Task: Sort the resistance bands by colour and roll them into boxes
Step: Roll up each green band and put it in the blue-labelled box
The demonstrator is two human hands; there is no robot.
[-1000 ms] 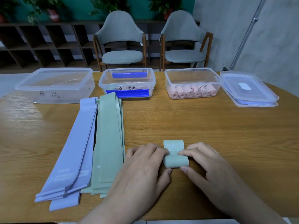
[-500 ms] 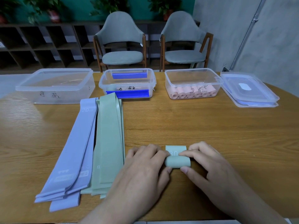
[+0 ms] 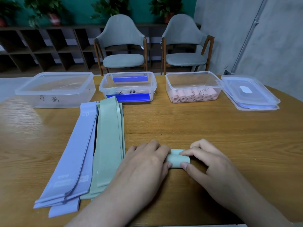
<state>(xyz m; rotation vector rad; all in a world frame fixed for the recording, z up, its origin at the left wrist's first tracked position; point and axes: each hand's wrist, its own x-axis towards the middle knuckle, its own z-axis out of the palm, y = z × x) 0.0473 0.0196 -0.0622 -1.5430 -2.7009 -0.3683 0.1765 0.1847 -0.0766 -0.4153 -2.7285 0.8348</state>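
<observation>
A wooden table [image 3: 213, 128] holds three clear boxes [image 3: 127, 86] at the far edge. Flat purple and green bands [image 3: 108, 136] lie at your left. Your left hand [image 3: 144, 164] and right hand [image 3: 208, 163] pinch a small green roll [image 3: 177, 158] between them. It looks soft, light and springy; grip both ends so it stays wound.
</observation>
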